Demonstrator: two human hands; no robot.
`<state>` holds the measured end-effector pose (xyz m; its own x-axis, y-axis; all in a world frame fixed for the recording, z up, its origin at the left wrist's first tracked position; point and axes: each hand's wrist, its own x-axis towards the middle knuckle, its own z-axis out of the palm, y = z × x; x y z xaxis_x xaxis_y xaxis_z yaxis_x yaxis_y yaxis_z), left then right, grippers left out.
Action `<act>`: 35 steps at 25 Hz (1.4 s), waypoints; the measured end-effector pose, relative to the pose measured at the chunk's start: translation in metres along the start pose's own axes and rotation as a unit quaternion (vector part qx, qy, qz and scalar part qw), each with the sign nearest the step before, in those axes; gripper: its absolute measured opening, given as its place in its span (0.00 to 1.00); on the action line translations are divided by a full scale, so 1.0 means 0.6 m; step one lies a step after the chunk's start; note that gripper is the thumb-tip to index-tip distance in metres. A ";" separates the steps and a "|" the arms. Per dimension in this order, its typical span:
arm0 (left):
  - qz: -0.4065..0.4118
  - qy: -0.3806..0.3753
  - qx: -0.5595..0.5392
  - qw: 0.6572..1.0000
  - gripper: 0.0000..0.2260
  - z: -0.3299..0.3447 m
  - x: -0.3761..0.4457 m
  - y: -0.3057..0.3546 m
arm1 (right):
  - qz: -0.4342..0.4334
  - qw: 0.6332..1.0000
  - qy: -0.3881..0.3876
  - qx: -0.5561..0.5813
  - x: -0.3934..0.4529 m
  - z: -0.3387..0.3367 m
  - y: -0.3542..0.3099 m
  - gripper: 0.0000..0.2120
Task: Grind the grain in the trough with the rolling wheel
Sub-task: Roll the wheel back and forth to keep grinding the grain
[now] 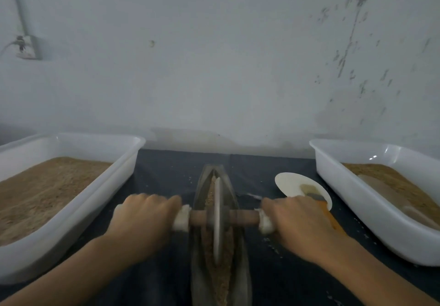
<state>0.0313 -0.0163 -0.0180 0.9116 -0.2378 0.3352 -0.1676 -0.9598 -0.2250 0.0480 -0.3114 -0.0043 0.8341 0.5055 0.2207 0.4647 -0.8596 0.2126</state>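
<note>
Left hand (145, 212) and right hand (292, 215) grip wheel (217, 220) handles; wheel in trough (232, 193).

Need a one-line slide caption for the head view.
Both hands, left hand and right hand, grip the axle of the rolling wheel standing in the grain-filled trough.

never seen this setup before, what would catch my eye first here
Dead centre, a metal grinding wheel stands in a narrow boat-shaped trough of brown grain, with the left hand and right hand gripping its cloth-wrapped axle ends. White tubs of brown meal flank it, the left tub fuller.
</note>
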 end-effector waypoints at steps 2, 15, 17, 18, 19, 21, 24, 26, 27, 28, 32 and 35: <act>0.053 0.039 0.030 0.997 0.17 -0.013 -0.044 0.000 | -0.011 0.998 -0.060 0.021 -0.046 -0.027 -0.004 0.16; -0.068 0.045 -0.016 0.997 0.08 0.040 0.101 -0.018 | 0.027 0.995 0.052 -0.085 0.137 -0.011 0.016 0.09; -0.036 0.018 -0.019 0.999 0.10 0.024 0.044 -0.013 | 0.009 1.000 0.010 -0.027 0.061 -0.010 0.001 0.10; -0.005 0.023 -0.017 1.000 0.12 0.011 0.008 -0.008 | 0.001 1.000 -0.019 0.004 0.022 -0.014 -0.004 0.10; 0.036 0.044 -0.016 0.998 0.15 -0.001 -0.024 -0.002 | -0.002 0.998 -0.058 0.029 -0.010 -0.024 -0.008 0.10; 0.070 0.077 -0.061 0.993 0.19 -0.020 -0.064 0.000 | 0.003 0.987 -0.152 0.043 -0.044 -0.044 -0.007 0.13; 0.035 -0.039 0.005 0.999 0.14 -0.026 -0.048 0.001 | -0.002 0.993 -0.113 0.034 -0.036 -0.029 -0.009 0.12; 0.004 -0.027 0.027 0.999 0.11 -0.023 0.007 0.001 | 0.015 0.999 -0.038 0.022 0.010 -0.008 0.000 0.10; -0.005 -0.011 0.045 0.999 0.09 -0.017 0.042 -0.002 | 0.028 0.999 -0.016 0.013 0.044 0.002 0.007 0.10; -0.018 -0.006 0.064 0.998 0.07 -0.013 0.078 -0.006 | 0.048 0.999 -0.006 0.006 0.078 0.011 0.013 0.09; -0.030 0.021 0.069 0.997 0.06 -0.019 0.137 -0.001 | 0.098 0.995 0.021 0.014 0.132 0.030 0.031 0.10; -0.004 0.047 0.039 0.998 0.11 -0.013 0.034 0.013 | 0.030 0.999 0.017 0.013 0.032 0.028 0.014 0.11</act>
<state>0.0455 -0.0301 -0.0055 0.8729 -0.2462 0.4212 -0.1274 -0.9484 -0.2904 0.0728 -0.3099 -0.0140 0.8504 0.4545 0.2650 0.4216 -0.8900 0.1734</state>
